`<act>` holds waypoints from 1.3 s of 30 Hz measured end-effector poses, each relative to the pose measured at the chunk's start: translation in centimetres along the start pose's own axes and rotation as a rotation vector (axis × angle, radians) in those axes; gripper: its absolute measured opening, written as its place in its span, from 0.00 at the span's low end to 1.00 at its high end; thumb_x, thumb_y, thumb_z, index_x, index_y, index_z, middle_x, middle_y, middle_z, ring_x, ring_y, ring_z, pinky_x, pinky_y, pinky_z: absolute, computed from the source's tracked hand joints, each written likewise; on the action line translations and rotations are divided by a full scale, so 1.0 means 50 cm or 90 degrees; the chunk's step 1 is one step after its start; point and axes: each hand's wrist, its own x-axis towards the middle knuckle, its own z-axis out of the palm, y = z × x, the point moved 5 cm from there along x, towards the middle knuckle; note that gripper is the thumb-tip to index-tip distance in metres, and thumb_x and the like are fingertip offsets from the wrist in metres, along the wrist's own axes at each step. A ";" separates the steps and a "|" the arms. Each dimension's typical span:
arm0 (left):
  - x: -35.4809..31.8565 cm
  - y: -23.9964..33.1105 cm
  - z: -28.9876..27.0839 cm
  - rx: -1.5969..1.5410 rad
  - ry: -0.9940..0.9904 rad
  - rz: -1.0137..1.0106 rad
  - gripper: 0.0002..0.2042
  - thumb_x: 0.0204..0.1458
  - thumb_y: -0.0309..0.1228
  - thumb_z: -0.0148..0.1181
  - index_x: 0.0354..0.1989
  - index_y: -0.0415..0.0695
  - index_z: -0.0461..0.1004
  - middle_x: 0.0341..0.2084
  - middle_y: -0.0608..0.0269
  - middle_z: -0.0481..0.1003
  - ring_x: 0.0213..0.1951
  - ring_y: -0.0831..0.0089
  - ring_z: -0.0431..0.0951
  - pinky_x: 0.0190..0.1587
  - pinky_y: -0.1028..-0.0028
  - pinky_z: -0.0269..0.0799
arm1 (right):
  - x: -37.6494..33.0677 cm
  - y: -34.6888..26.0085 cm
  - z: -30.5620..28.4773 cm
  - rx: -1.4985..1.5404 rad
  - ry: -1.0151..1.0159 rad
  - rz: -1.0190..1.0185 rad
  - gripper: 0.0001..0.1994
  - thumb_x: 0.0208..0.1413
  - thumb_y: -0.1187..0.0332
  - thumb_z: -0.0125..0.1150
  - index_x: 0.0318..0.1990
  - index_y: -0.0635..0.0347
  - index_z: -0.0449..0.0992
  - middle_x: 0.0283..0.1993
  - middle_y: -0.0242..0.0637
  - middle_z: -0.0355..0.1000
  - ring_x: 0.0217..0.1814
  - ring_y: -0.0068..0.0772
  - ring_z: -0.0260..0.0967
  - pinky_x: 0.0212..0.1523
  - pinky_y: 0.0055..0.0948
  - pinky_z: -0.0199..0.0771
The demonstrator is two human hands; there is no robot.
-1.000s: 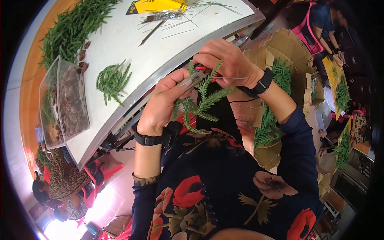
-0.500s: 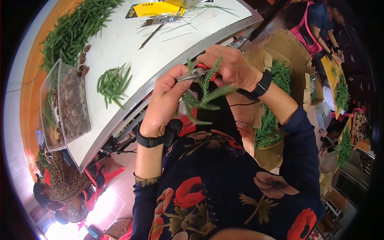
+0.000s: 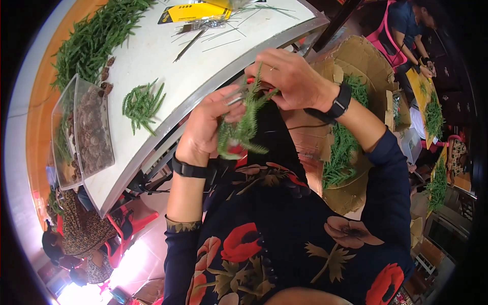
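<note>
Beside the desk's (image 3: pixel 152 56) near edge, the right hand (image 3: pixel 295 84) grips a red-handled tool (image 3: pixel 250 81); the left hand (image 3: pixel 206 117) is closed on something blurred, a green sprig (image 3: pixel 247 124) between them. Across the desk, a yellow card (image 3: pixel 188 13) bears dark print.

The L. hand (image 3: pixel 206 119) held a green sprig (image 3: pixel 246 124), its fingers a bit blurred; the R. hand (image 3: pixel 288 76) gripped a red-handled tool (image 3: pixel 250 80) beside it. On the white table (image 3: pixel 145 61) lay a small green bunch (image 3: pixel 143 105), thin wires (image 3: pixel 221 46) & a yellow pkg. (image 3: pixel 180 13), also a clear box (image 3: pixel 78 117) w/ brown cones (image 3: pixel 94 133). Beneath the R. forearm, a cardboard box (image 3: pixel 371 58) contained more greenery (image 3: pixel 340 155).
</note>
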 end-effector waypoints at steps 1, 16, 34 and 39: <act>-0.004 -0.005 0.004 -0.069 -0.007 -0.068 0.07 0.55 0.26 0.53 0.38 0.36 0.73 0.25 0.73 0.70 0.24 0.84 0.61 0.29 0.83 0.56 | 0.006 0.004 -0.005 0.001 0.000 0.000 0.24 0.33 0.75 0.62 0.45 0.58 0.71 0.36 0.40 0.70 0.38 0.47 0.70 0.35 0.37 0.70; -0.024 0.011 0.015 0.594 0.352 0.439 0.04 0.56 0.26 0.53 0.33 0.39 0.72 0.23 0.72 0.71 0.23 0.82 0.63 0.28 0.81 0.57 | -0.036 -0.024 0.071 0.266 -0.101 0.386 0.18 0.33 0.77 0.57 0.40 0.63 0.71 0.35 0.47 0.69 0.37 0.54 0.67 0.31 0.40 0.69; -0.003 -0.023 -0.029 0.108 0.314 0.228 0.05 0.58 0.29 0.54 0.31 0.42 0.70 0.18 0.76 0.61 0.22 0.85 0.56 0.26 0.83 0.50 | 0.008 0.181 -0.028 0.049 0.037 0.619 0.10 0.52 0.66 0.56 0.37 0.62 0.69 0.25 0.42 0.68 0.30 0.44 0.71 0.31 0.34 0.71; -0.004 -0.032 -0.035 -0.002 0.288 0.211 0.03 0.56 0.26 0.54 0.31 0.43 0.72 0.17 0.77 0.63 0.21 0.87 0.56 0.25 0.83 0.49 | 0.033 0.261 0.021 0.406 -0.109 0.735 0.11 0.57 0.60 0.55 0.33 0.59 0.67 0.22 0.39 0.69 0.23 0.31 0.69 0.22 0.27 0.68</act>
